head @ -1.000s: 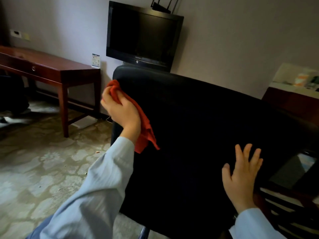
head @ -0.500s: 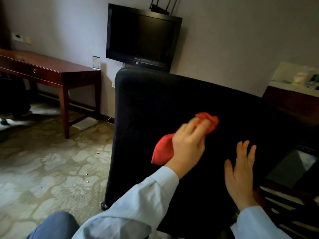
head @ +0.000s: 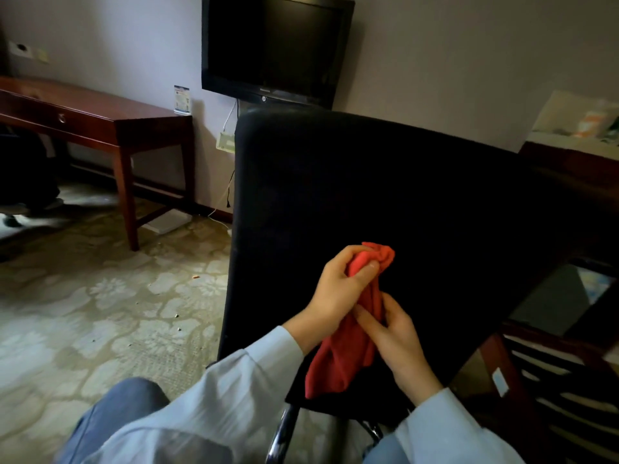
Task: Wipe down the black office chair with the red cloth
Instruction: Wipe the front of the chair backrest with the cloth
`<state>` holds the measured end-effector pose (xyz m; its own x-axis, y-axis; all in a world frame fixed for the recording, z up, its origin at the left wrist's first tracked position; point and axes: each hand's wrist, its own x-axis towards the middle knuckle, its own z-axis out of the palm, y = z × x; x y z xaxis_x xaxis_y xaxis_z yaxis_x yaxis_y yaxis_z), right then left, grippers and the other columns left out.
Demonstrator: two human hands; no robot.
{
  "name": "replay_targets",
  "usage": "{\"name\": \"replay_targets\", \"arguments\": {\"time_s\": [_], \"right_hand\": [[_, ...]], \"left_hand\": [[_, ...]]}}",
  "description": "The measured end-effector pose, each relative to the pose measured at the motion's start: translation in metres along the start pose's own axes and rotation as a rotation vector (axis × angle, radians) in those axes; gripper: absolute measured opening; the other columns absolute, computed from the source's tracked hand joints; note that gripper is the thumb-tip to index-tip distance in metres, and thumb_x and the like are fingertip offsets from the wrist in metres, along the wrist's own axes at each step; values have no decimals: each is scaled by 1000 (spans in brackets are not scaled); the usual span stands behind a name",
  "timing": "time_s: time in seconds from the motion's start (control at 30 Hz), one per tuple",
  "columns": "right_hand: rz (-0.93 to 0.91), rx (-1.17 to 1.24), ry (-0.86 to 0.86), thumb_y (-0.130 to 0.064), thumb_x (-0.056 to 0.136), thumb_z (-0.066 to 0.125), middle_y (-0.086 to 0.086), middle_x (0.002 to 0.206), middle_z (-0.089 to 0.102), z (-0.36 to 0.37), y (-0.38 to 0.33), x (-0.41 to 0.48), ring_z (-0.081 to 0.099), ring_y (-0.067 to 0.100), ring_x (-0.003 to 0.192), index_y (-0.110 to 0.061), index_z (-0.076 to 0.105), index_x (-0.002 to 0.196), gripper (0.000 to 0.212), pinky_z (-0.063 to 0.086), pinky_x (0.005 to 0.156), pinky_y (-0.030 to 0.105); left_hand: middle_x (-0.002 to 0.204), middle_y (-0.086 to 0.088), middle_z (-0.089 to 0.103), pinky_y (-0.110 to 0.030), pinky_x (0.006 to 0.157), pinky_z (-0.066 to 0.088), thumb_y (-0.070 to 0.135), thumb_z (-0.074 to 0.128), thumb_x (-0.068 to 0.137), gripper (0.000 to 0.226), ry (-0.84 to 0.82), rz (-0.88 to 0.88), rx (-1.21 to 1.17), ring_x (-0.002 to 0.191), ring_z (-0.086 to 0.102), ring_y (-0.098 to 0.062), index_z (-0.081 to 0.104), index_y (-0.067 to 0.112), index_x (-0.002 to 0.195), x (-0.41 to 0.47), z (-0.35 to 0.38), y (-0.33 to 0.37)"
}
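Note:
The black office chair (head: pixel 385 182) fills the middle of the view, its broad backrest facing me. The red cloth (head: pixel 341 360) hangs bunched in front of the lower backrest. My left hand (head: pixel 338 293) grips the cloth near its top, fingers curled round it. Just below and to the right, my right hand (head: pixel 395 333) pinches the cloth's middle with its fingers. Both hands are close together in front of the chair back. The chair's seat is hidden; a chrome leg shows at the bottom.
A dark wooden desk (head: pixel 110 118) stands at the left against the wall. A black TV (head: pixel 274 45) hangs behind the chair. A dark wooden cabinet (head: pixel 569 169) with a glass panel sits at the right. Patterned carpet (head: pixel 100 296) covers the floor on the left.
My left hand swept the cloth from the chair's upper left edge down across the backrest. My right hand left the chair back and took hold of the cloth.

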<state>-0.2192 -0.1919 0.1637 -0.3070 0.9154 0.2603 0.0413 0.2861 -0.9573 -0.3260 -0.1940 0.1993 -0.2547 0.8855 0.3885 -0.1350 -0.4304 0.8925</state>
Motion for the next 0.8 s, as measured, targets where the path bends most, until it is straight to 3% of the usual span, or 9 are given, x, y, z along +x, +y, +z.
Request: {"name": "replay_targets", "arguments": {"time_s": [0.1, 0.2, 0.33, 0.4, 0.47, 0.53, 0.6, 0.7, 0.8], "right_hand": [[37, -37, -33, -8, 87, 61, -6, 79, 71, 2, -3, 0, 66, 2, 73, -19, 63, 90, 12, 50, 65, 14], [66, -42, -40, -13, 87, 62, -5, 86, 71, 2, -5, -1, 67, 4, 81, -19, 64, 93, 9, 51, 72, 17], [193, 172, -45, -15, 91, 53, 2, 89, 69, 5, -6, -2, 65, 6, 78, -9, 63, 99, 14, 52, 72, 16], [265, 229, -62, -16, 93, 51, 3, 83, 67, 13, -6, -4, 64, 5, 70, -11, 63, 96, 14, 52, 65, 15], [306, 259, -100, -17, 94, 49, 2, 80, 66, 22, -6, -7, 63, 4, 67, -12, 63, 94, 15, 52, 63, 16], [320, 278, -145, -19, 95, 48, 1, 77, 68, 32, -7, -8, 64, 5, 67, -11, 64, 94, 18, 52, 63, 16], [328, 286, -170, -21, 94, 48, 0, 76, 68, 40, -11, -7, 64, 6, 70, -11, 64, 93, 19, 52, 67, 17], [324, 235, -186, -21, 94, 49, 3, 80, 66, 46, -14, -3, 61, 9, 76, -10, 65, 90, 20, 49, 71, 20], [280, 97, -174, -18, 93, 53, 6, 80, 63, 47, -12, 0, 57, 13, 76, -9, 65, 86, 17, 46, 69, 22]], "left_hand": [[92, 2, 62, -18, 75, 49, 11, 63, 88, 12, -23, -103, 69, 81, 58, -5, 61, 17, 99, -1, -32, -1], [85, -2, 61, -20, 60, 49, 20, 68, 84, 10, 9, -275, 128, 72, 57, -10, 63, 20, 93, -10, -65, -6], [72, 2, 52, -11, 40, 32, 15, 61, 90, 6, 62, -425, 157, 47, 46, 2, 60, 20, 88, -26, -101, -12], [78, 3, 54, -7, 49, 37, 21, 61, 90, 11, 44, -372, 295, 53, 49, 6, 59, 20, 101, -40, -108, -19], [101, -1, 60, -9, 71, 44, 37, 65, 84, 40, -91, -327, 308, 81, 57, 1, 55, 19, 119, -57, -107, -30], [119, -2, 59, -17, 85, 47, 55, 67, 69, 75, -265, -374, 145, 103, 58, -7, 47, 18, 132, -74, -105, -41], [118, 2, 63, -20, 86, 48, 61, 76, 59, 90, -341, -463, -92, 107, 59, -9, 45, 18, 132, -85, -106, -49], [99, 1, 71, -24, 81, 52, 56, 85, 51, 80, -346, -514, -251, 93, 66, -11, 57, 13, 112, -95, -112, -54], [88, -6, 71, -27, 78, 55, 42, 88, 54, 53, -150, -487, -335, 80, 67, -15, 70, 12, 93, -97, -119, -58]]}}
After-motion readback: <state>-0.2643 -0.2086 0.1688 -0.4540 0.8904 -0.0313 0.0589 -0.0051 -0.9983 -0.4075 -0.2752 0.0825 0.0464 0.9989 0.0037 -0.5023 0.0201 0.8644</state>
